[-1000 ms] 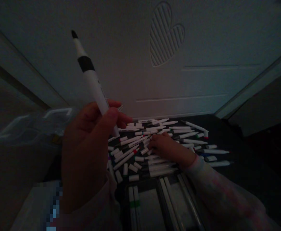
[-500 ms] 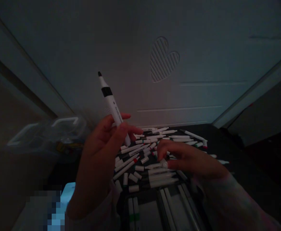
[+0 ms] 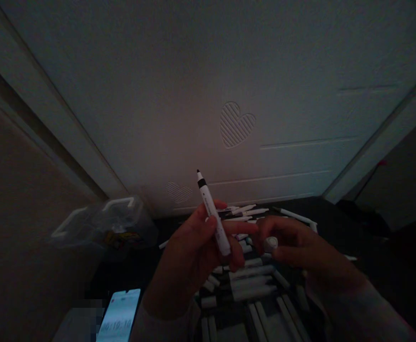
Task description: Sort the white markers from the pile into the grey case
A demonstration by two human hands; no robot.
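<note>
An uncapped white marker [image 3: 213, 213] with a black band and dark tip is held by my left hand [image 3: 197, 247], tip pointing up and away. My right hand [image 3: 297, 242] pinches a white marker cap [image 3: 270, 244] between thumb and fingers, its round end facing me. The hands are close together, and a left fingertip reaches the right fingers. Beneath them, loose white markers [image 3: 252, 282] and caps [image 3: 208, 302] lie scattered over the dark tabletop [image 3: 151, 275]. Part of this pile is hidden by my hands.
A clear plastic case with white handles [image 3: 122, 223] stands at the left back. Near the front left lies a lit phone [image 3: 120, 313] showing a timer. A white panel with heart reliefs [image 3: 236, 124] rises behind the table. Upright markers [image 3: 258, 323] sit in a holder at the front.
The view has tilted upward. My left hand has brought the marker lower and rightward, closer to my right hand, which still pinches the cap. The phone screen shows more fully.
</note>
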